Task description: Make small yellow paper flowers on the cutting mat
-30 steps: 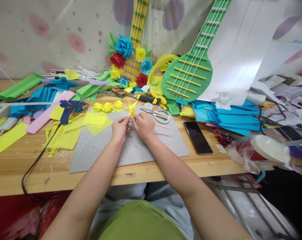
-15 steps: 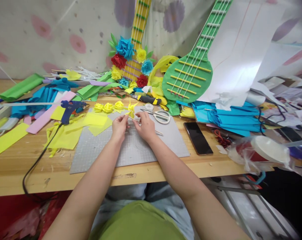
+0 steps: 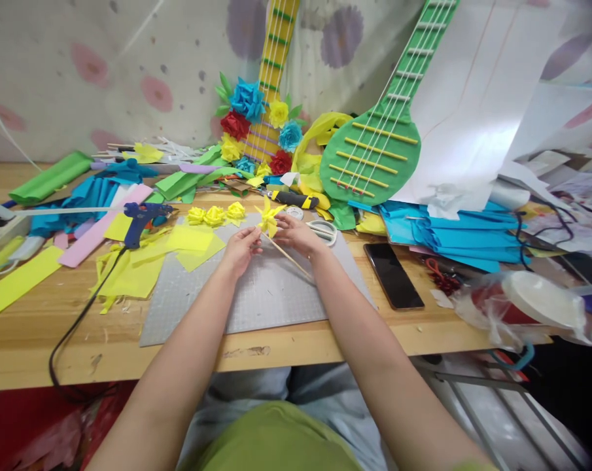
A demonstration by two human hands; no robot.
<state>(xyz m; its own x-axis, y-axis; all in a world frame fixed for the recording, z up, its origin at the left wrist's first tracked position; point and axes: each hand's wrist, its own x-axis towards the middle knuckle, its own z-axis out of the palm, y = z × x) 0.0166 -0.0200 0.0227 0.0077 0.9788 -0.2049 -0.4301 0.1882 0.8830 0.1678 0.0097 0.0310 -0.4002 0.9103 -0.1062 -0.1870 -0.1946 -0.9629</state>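
My left hand point(image 3: 244, 250) pinches a yellow paper flower point(image 3: 269, 216) low down, where it meets a thin wooden stick point(image 3: 290, 260). Its pointed petals spread out above my fingertips, and the stick slants down to the right, under my right wrist. Beside the petals is my right hand point(image 3: 300, 235), its fingers stretched out and apart; whether they touch the petals I cannot tell. Both hands are above a grey cutting mat point(image 3: 271, 307). Several finished yellow paper flowers point(image 3: 215, 215) sit at the mat's back edge. White-handled scissors point(image 3: 325, 230) lie partly hidden behind my right hand.
A blue glue gun point(image 3: 141, 222) with a black cord and yellow paper sheets point(image 3: 133, 271) lie left. A phone point(image 3: 392, 276) lies right of the mat. Behind stand a green paper-covered instrument point(image 3: 374, 157) and a yellow one point(image 3: 271, 78) with flowers. A utility knife point(image 3: 293, 198) lies before them.
My right hand has moved off the stick and its fingers have opened beside the flower. The flower's petals now show more fully, and the stick's slanting length has come into view.
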